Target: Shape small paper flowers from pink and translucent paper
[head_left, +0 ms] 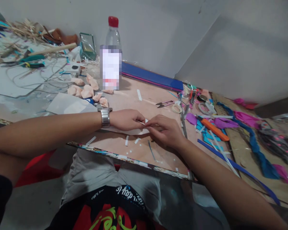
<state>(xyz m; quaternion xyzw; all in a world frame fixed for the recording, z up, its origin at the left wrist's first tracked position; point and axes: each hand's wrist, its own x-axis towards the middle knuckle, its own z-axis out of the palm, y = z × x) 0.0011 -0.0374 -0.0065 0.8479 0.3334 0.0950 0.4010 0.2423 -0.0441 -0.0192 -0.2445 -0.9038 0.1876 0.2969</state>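
My left hand, with a metal watch at its wrist, has its thumb and fingers pinched on white paper low over the board. My right hand meets it from the right, thumb and forefinger closed on the same paper's edge. Most of the paper lies beneath my left hand and wrist, so its full shape is hidden. Small white paper strips are scattered on the board just below the hands. Thread snips and a tape roll lie beyond my right hand.
A red-capped bottle stands at the back, its lower part blurred. Crumpled peach pieces lie left of it. Green-handled pliers and wood sticks clutter the left. An orange cutter and coloured scraps lie right. A blue folder-like slab borders the wall.
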